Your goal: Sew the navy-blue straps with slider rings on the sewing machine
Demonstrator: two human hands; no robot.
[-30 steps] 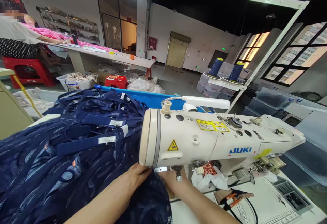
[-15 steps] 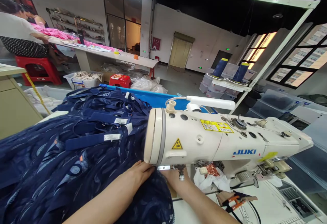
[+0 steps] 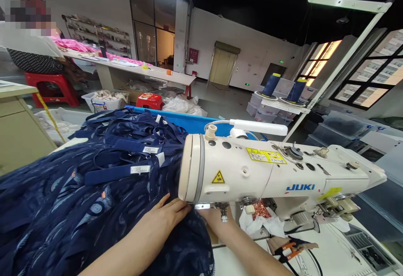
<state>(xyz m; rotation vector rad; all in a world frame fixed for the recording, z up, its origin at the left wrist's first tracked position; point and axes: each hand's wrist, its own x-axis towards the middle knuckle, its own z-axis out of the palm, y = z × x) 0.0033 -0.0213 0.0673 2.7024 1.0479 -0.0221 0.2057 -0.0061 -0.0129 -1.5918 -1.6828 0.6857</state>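
Note:
A cream JUKI sewing machine (image 3: 270, 175) stands on the white table. Dark blue lace fabric (image 3: 72, 209) is heaped to its left and runs under the machine head. My left hand (image 3: 163, 215) lies flat on the fabric just left of the needle area, fingers spread. My right hand (image 3: 215, 221) reaches under the machine head beside the presser foot and rests on the fabric; its fingers are partly hidden by the machine. A pile of dark blue straps with white labels (image 3: 135, 154) lies on top of the fabric behind.
Orange-handled snips (image 3: 288, 246) lie on the table to the right. Two blue thread cones (image 3: 283, 87) stand on a rack behind the machine. A blue bin (image 3: 189, 123) sits behind the fabric. A person sits on a red stool (image 3: 52, 87) at a long table far left.
My left hand's fingers have spread a little and slid slightly left on the fabric. The view has shifted a bit; the machine sits more to the right in the picture.

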